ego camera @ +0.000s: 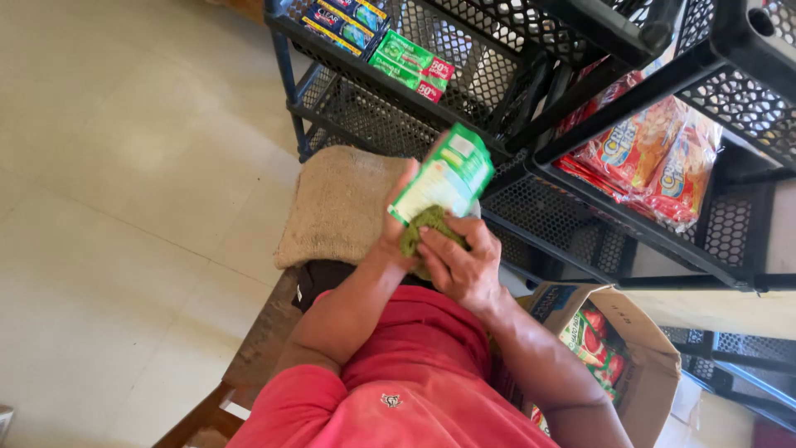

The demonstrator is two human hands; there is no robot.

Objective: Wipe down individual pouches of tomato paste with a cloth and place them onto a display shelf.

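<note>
Floor: pale cream tiled floor (124, 166) fills your 9 o'clock side, evenly daylit | Shelving: black perforated metal shelf rack (531, 50) spans 12 to 3 o'clock | Seat: brown wooden bench (257, 340) at 6 o'clock, coarse tan burlap cushion (340, 203) lying on it | Box: open brown cardboard carton (655, 365) at 4 o'clock.

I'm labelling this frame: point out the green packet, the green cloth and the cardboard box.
green packet (444, 178), head view, middle of its face.
green cloth (427, 222), head view, its top.
cardboard box (655, 365), head view, right flap.
</note>
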